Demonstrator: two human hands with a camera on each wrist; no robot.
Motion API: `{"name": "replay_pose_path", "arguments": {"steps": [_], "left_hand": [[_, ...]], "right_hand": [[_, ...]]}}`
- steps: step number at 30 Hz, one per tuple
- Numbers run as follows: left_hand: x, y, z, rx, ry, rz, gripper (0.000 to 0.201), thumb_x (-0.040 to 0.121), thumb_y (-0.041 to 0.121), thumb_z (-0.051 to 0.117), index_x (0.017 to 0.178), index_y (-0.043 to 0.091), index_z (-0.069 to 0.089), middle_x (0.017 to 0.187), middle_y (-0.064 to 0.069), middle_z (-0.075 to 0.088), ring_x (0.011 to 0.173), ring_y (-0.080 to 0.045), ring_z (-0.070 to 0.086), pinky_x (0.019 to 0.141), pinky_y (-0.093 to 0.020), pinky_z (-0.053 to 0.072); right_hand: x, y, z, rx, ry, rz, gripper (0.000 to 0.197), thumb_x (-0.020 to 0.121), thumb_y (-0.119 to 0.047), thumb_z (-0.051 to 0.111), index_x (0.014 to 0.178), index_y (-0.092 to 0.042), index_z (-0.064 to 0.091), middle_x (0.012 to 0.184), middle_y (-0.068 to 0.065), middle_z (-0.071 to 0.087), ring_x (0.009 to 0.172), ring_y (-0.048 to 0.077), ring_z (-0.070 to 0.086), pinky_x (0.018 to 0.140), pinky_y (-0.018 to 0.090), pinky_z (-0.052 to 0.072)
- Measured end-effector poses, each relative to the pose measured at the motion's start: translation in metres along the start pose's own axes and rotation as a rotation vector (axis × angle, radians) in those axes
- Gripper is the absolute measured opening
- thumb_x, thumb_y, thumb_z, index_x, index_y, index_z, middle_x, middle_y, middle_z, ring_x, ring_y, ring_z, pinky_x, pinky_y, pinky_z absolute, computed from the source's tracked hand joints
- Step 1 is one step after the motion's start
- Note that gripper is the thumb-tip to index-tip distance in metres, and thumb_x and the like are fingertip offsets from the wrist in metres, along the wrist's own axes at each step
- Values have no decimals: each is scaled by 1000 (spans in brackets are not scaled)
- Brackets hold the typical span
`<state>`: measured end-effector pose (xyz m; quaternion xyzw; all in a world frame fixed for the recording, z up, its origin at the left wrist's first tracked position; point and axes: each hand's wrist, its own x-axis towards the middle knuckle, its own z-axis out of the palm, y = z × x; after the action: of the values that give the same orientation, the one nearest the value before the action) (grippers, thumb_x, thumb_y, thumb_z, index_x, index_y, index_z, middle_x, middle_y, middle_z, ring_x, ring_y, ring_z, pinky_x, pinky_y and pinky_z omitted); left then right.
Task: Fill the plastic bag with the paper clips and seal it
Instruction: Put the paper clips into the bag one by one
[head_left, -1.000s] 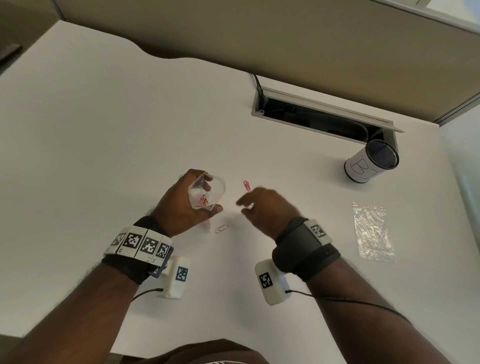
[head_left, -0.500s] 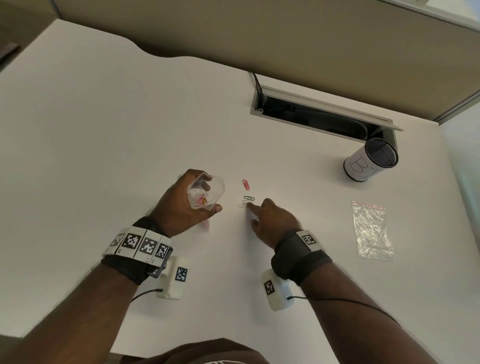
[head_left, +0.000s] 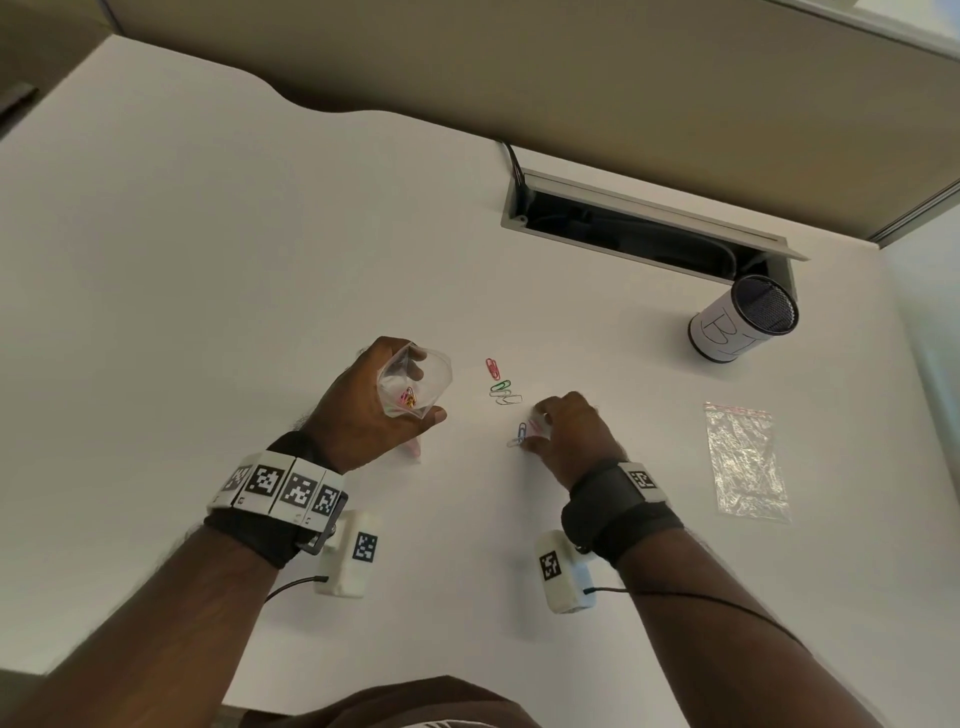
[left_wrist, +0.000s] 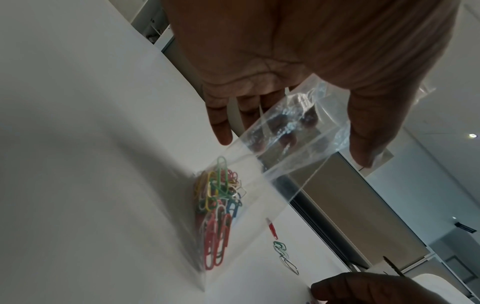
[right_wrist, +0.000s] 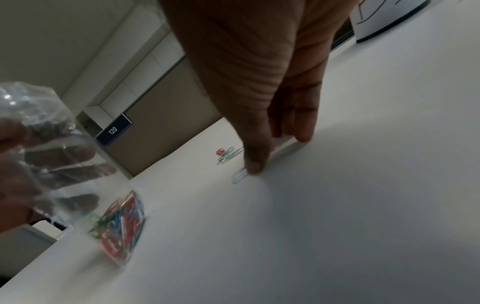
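On the white desk (head_left: 208, 260), L to R, all relative to the loose clips at centre:

- Left of the loose clips: L hand (head_left: 371, 410) grips the bag (head_left: 415, 387), fingers and thumb curled round its upper part, mouth held open. Bag's bottom corner is on or just above the desk, can't tell which. A clump of coloured clips (left_wrist: 221, 207) sits at the bottom of the bag: red, green, yellow, blue, white. Wrist band w/ black-and-white markers on the L wrist, white cam box under it.
- Centre: loose clips in a short row on the desk, red clip (head_left: 492, 368) farthest from the person, green clip (head_left: 501, 387) next, silver clip (head_left: 508, 399) nearest, the last two touching or nearly so.
- Just right of and nearer than that row: R hand (head_left: 569, 434), fingers bent down onto the desk, tips at a blue clip (head_left: 522, 430) and a pale one beside it. R wrist view is blurred: thumb tip is on one clip, fingers curled next to it. Whether it's pinched or just pressed, can't tell.
- Well right of the loose clips: a 2nd bag (head_left: 745, 460), flat on the desk, red strip at its far edge.
- Far right, beyond that: mesh cup (head_left: 743, 327) w/ a white paper wrap, tilted in view, next to the open cable tray (head_left: 644, 228) in the desk.
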<state>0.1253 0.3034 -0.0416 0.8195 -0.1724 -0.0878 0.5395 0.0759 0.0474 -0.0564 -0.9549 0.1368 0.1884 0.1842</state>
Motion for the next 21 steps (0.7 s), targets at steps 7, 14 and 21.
{"name": "replay_pose_path", "arguments": {"steps": [7, 14, 21], "left_hand": [[-2, -1, -4, 0, 3, 1, 64, 60, 56, 73, 111, 24, 50, 102, 8, 63, 107, -2, 55, 82, -3, 35], [-3, 0, -4, 6, 11, -3, 66, 59, 57, 72, 111, 22, 50, 102, 5, 63, 106, 0, 55, 81, -6, 38], [-3, 0, -4, 19, 12, -7, 65, 59, 56, 72, 111, 23, 50, 102, 7, 62, 106, 1, 54, 82, -9, 38]], "right_hand": [[11, -18, 5, 65, 94, -40, 18, 90, -15, 52, 102, -12, 66, 106, 13, 59, 98, 30, 59, 83, 34, 50], [25, -24, 4, 352, 189, -104, 29, 85, -1, 57, 111, -11, 65, 112, 12, 60, 101, 26, 61, 91, 24, 44], [30, -25, -14, -104, -206, -288, 99, 69, -18, 79, 146, -33, 19, 157, -7, 10, 138, 28, 18, 108, 49, 35]]}}
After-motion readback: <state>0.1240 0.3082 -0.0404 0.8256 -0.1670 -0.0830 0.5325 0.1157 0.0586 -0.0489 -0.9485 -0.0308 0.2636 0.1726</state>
